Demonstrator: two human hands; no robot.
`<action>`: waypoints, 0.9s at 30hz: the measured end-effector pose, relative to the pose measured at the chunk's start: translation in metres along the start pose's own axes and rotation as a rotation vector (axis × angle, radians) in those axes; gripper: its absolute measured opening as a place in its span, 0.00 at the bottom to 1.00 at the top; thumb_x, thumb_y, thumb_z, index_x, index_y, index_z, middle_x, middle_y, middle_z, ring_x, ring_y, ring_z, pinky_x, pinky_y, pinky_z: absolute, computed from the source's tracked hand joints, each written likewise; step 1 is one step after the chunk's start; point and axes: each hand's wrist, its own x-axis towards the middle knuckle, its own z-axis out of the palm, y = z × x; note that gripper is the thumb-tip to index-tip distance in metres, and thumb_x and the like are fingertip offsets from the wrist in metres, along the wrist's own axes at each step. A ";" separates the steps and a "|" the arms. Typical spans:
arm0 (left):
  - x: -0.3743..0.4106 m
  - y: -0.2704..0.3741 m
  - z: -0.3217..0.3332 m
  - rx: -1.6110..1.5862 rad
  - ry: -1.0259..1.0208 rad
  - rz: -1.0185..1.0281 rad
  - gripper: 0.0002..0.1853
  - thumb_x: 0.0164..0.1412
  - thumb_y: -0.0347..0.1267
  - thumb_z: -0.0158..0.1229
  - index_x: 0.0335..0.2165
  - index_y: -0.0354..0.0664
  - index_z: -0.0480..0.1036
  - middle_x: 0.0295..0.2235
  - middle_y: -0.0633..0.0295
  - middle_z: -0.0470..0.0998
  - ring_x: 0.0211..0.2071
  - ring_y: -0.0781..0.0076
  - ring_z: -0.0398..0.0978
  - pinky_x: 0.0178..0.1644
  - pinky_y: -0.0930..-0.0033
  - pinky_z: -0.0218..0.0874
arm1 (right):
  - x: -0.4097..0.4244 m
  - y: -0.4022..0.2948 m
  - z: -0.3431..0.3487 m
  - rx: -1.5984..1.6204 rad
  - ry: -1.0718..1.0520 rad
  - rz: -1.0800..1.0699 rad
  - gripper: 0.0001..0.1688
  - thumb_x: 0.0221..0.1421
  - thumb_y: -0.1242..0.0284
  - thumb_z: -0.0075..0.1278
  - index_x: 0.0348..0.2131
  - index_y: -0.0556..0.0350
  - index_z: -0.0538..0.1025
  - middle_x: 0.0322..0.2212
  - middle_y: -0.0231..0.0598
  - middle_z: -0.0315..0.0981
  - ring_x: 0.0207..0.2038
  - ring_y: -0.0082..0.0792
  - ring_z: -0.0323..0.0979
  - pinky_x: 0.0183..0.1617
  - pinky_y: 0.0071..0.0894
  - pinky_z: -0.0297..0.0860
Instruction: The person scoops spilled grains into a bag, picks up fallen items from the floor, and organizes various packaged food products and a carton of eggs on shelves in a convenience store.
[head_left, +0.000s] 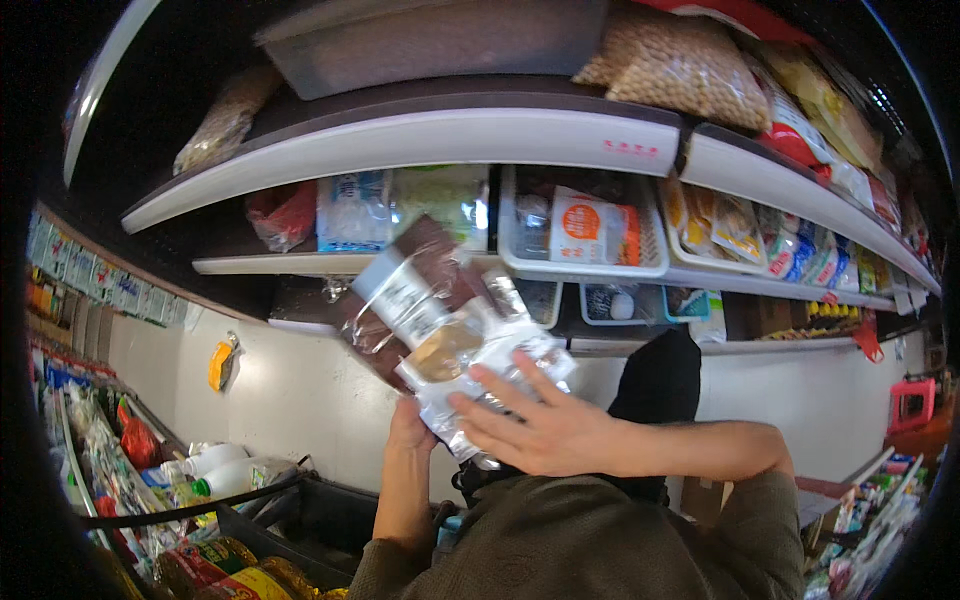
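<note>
My left hand (411, 429) grips the lower left edge of several plastic-wrapped packets, held in front of my body above the floor. One is a dark brown packet (420, 240) with a white label that bears writing. Over it lies a white and silver packet (525, 337) with a clear window showing tan contents. My right hand (534, 421) rests on the silver packet from above, its fingers spread. The packets are slightly blurred. The thumb and fingertips of my left hand are partly hidden behind them.
Ahead are store shelves with white front edges (420, 139). White baskets (585, 266) of packets stand on the middle shelf, and a bag of beans (686, 71) lies above. A black crate (337, 510) and oil bottles (247, 574) are at lower left. A yellow packet (221, 365) lies on the floor.
</note>
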 end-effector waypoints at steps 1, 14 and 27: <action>-0.001 0.003 0.002 0.033 0.150 -0.155 0.48 0.49 0.54 0.64 0.59 0.34 0.57 0.54 0.51 0.68 0.54 0.56 0.68 0.58 0.58 0.61 | 0.005 0.000 0.002 -0.017 0.010 -0.024 0.24 0.55 0.58 0.45 0.48 0.48 0.75 0.59 0.43 0.60 0.63 0.52 0.53 0.64 0.68 0.49; -0.006 -0.025 -0.051 -0.234 0.127 -0.110 0.37 0.43 0.39 0.65 0.52 0.35 0.64 0.46 0.47 0.73 0.45 0.51 0.74 0.53 0.51 0.67 | 0.010 0.262 -0.015 -0.112 -0.207 0.937 0.29 0.59 0.60 0.41 0.58 0.47 0.65 0.59 0.47 0.59 0.62 0.49 0.57 0.64 0.50 0.54; -0.022 -0.025 -0.068 -0.187 0.062 0.012 0.43 0.47 0.48 0.64 0.55 0.32 0.62 0.48 0.47 0.73 0.48 0.46 0.72 0.54 0.46 0.63 | 0.005 0.289 0.013 -0.050 0.024 0.910 0.32 0.57 0.52 0.45 0.57 0.44 0.68 0.58 0.49 0.61 0.61 0.50 0.58 0.65 0.48 0.54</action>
